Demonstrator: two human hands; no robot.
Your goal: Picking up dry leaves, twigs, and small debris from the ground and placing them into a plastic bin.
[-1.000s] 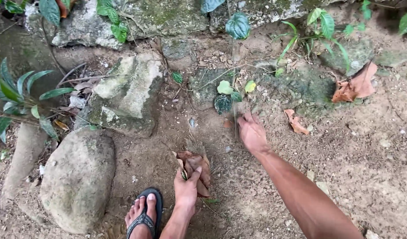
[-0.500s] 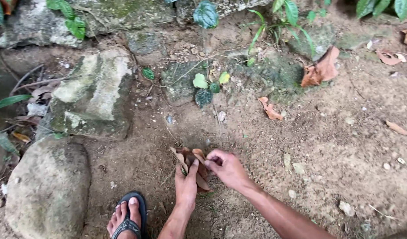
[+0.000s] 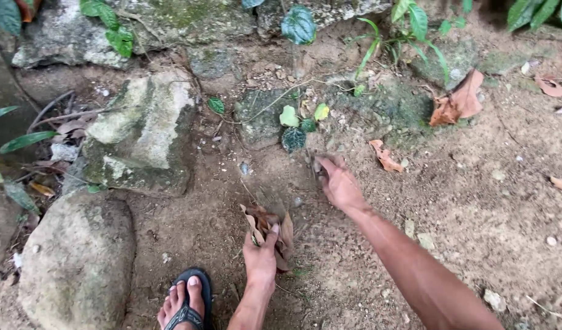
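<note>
My left hand is closed around a bunch of dry brown leaves, held just above the bare dirt in front of my sandalled foot. My right hand stretches forward to the ground below a small mossy stone, fingers curled down at the dirt around something small and dark; I cannot make out what it is. A loose dry leaf lies a short way to the right of that hand.
A large grey boulder sits at the lower left, a mossy rock behind it. Rock wall with green plants runs along the top. A big curled brown leaf and scattered pebbles lie on the sloping dirt at right.
My right hand has gone from the leaf bunch at my left hand back out to the ground near the small plants. My left hand stayed put with its leaves.
</note>
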